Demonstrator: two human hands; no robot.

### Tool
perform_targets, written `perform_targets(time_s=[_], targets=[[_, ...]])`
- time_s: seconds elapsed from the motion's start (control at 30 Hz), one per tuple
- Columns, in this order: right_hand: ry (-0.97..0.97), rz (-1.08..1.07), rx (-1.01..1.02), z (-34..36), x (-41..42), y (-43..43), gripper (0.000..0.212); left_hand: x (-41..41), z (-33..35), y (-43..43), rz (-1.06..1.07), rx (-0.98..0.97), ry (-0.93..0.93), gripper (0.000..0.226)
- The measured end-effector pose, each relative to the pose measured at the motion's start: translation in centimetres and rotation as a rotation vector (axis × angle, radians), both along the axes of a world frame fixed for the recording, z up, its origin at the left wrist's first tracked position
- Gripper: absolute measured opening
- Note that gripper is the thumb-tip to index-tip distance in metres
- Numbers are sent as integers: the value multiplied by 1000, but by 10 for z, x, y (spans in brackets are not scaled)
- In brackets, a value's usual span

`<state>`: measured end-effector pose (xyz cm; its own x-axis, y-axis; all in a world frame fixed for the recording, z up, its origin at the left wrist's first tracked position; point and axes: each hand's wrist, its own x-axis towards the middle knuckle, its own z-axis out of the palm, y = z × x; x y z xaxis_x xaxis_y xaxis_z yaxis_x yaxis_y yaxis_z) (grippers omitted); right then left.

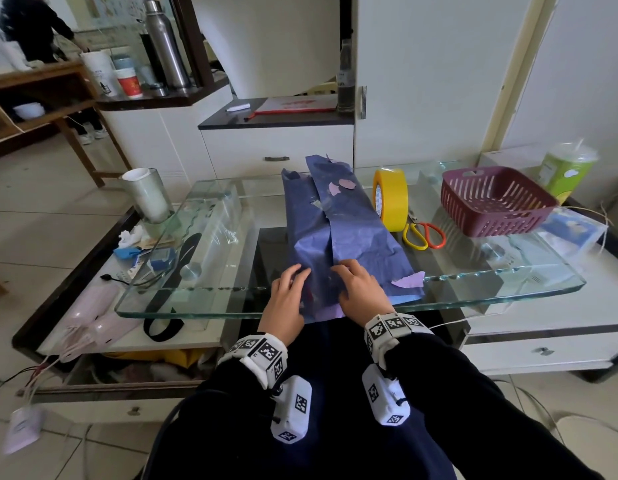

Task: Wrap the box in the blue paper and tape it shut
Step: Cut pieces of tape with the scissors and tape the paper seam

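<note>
Glass top (491,271) carries crumpled blue paper (349,233) mid, overhanging front edge. Yellow tape (392,199) stands just R of it. Scissors (423,235) beside tape, basket (498,202) further R.

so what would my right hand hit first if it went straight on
Just more blue paper: the right hand rests on it and points along the top, near the overlapping edge. The tape roll sits off to the right, probably clear.
</note>
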<state>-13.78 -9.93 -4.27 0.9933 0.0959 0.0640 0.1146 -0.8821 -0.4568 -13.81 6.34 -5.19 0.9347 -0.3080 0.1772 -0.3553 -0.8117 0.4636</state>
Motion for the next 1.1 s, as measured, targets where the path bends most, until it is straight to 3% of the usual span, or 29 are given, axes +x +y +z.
perform_targets(time_s=[0.13, 0.3, 0.57, 0.73, 0.9, 1.1], targets=[[-110, -90, -69, 2, 1, -1, 58, 6, -1, 9, -42, 114, -94, 79], [-57, -101, -108, 3, 3, -3, 75, 11, -1, 7, -114, 333, -221, 90], [27, -44, -53, 3, 0, 3, 62, 19, 9, 8, -236, 218, -147, 56], [98, -16, -52, 5, 0, 1, 50, 22, 15, 3, -246, 220, -131, 51], [125, 39, -19, 4, -1, -4, 52, 27, 16, 2, -156, 143, -73, 52], [174, 48, 65, 6, -3, -4, 59, 36, 24, -3, -24, 140, 1, 25]])
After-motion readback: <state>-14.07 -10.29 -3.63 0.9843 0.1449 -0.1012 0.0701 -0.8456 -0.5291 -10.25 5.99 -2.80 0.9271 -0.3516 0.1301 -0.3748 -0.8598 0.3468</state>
